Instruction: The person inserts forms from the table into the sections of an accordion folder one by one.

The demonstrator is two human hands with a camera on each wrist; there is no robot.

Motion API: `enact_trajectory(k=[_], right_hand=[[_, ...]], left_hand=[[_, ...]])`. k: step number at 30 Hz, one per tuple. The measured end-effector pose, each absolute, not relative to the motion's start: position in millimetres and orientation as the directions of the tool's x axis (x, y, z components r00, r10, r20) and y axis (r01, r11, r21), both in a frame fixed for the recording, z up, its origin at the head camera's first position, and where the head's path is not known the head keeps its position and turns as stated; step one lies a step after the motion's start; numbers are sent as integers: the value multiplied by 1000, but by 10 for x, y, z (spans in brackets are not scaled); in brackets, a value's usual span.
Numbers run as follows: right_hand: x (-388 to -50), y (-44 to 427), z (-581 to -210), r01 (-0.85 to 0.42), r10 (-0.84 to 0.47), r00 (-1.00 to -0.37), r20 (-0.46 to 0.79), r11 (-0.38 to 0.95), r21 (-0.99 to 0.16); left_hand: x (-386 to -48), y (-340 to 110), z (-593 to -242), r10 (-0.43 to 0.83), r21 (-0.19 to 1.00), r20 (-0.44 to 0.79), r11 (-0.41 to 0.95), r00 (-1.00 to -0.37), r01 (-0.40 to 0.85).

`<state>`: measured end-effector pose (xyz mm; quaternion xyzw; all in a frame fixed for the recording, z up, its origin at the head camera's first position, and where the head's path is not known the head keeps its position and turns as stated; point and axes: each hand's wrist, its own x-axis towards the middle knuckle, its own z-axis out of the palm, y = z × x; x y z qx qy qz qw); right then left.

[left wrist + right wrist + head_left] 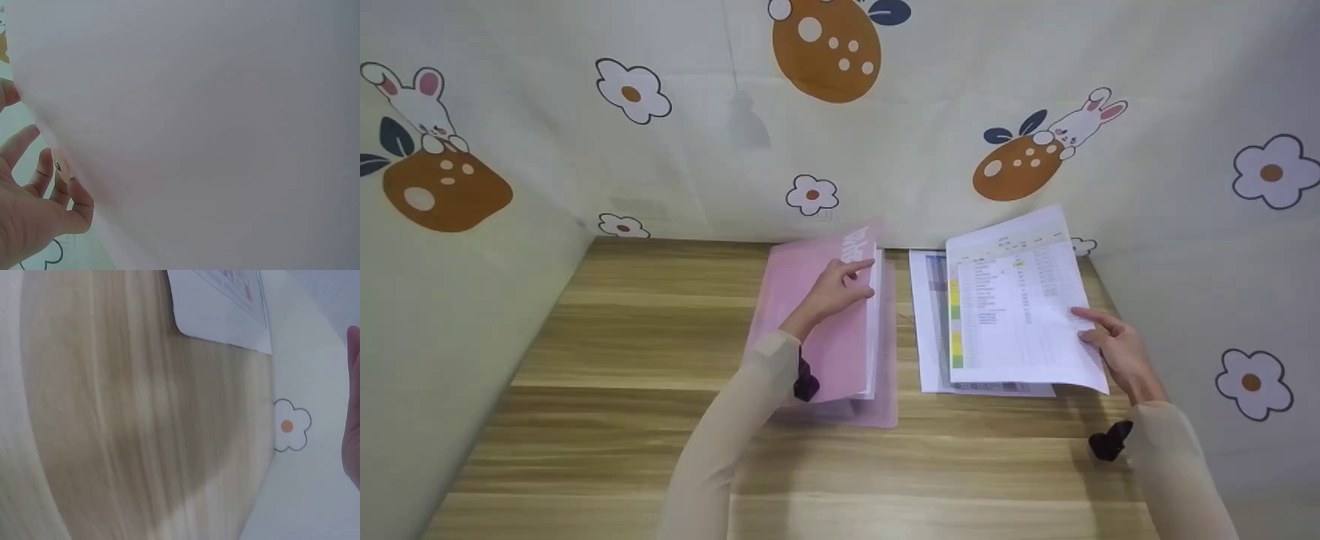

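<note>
A pink folder point(810, 330) with white sheets inside lies on the table, its cover partly raised. My left hand point(829, 291) pinches the cover's right edge; in the left wrist view the hand point(39, 202) has fingers along the edge of the pink cover point(197, 124), near a small metal snap. At the right, my right hand point(1121, 352) pinches the right edge of a printed sheet point(1012, 300) with yellow and green marks, lifted above other papers point(930, 337). In the right wrist view only part of the right hand point(353, 405) shows, at the right edge.
The wooden table point(645, 330) meets patterned cloth walls point(690, 172) at the back and both sides. In the right wrist view, a rounded white corner point(225, 320) lies on the wood. Dark devices point(806, 380) are worn at both wrists.
</note>
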<state>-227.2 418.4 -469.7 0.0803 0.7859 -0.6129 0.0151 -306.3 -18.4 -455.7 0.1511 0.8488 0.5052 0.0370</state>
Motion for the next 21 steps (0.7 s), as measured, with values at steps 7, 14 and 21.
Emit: enact_trajectory(k=[7, 14, 21], right_hand=[[-2301, 3973, -4778, 151, 136, -982, -133, 136, -979], [-2327, 3719, -4894, 147, 252, -960, -122, 84, -986], [-2314, 3477, -4945, 180, 310, -939, -146, 83, -980]], left_hand=[[-3055, -190, -4547, 292, 878, 98, 426, -951, 221], [-3071, -196, -4562, 295, 878, 109, 418, -949, 231], [-3068, -193, -4550, 300, 874, 100, 430, -949, 228]])
